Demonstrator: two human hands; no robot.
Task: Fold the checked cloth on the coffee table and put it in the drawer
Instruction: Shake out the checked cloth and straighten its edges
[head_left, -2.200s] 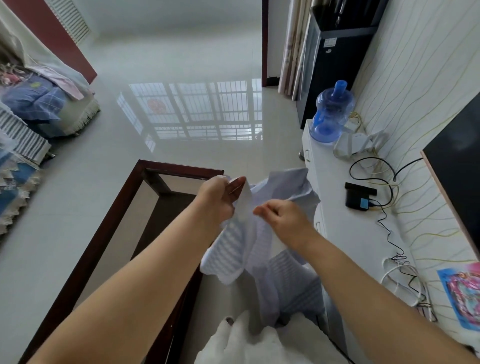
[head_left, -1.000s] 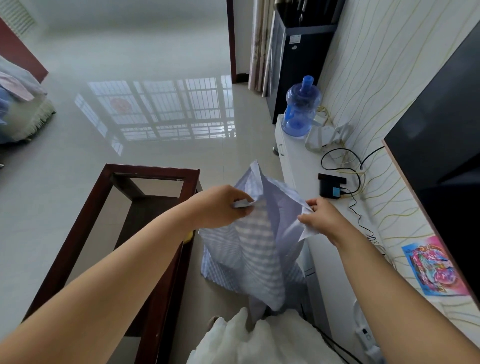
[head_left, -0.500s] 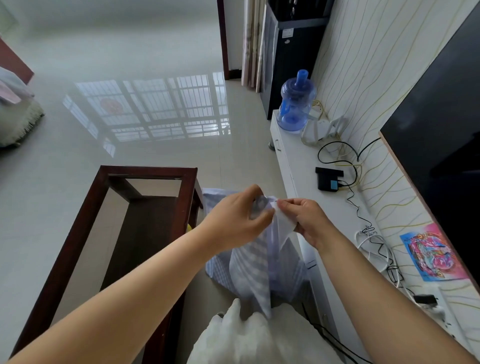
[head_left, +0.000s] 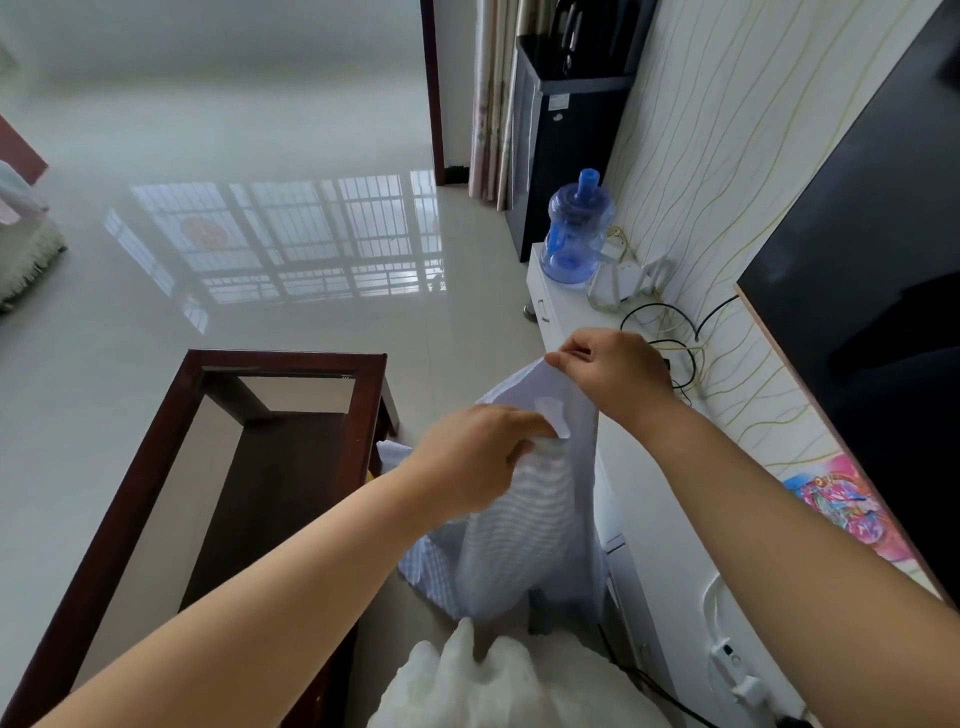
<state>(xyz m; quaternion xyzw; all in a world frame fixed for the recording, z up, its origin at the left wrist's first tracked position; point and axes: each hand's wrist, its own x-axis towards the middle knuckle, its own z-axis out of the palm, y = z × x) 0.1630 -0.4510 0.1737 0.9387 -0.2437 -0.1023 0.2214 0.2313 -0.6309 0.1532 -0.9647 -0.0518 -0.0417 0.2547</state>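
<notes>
Glossy pale floor fills the room ahead of us, mirroring a barred window, with the dark-framed glass table down at our left and a long white cabinet running along the striped wall on our right. We're holding the cloth up in the air between table and cabinet, nowhere near flat on the table. Our right hand is raised and reaching forward, fingers pinched on the cloth's top edge. Our left hand sits lower and nearer to us, fingers curled round a bunched fold, forearm stretched diagonally across the view. From those two grips the cloth hangs down in long folds toward the white garment at the bottom. Half a second ago our hands were almost touching at the same height; now they've parted, right hand up and away, left hand down. A blue water jug and tangled cables sit on the cabinet beyond.
</notes>
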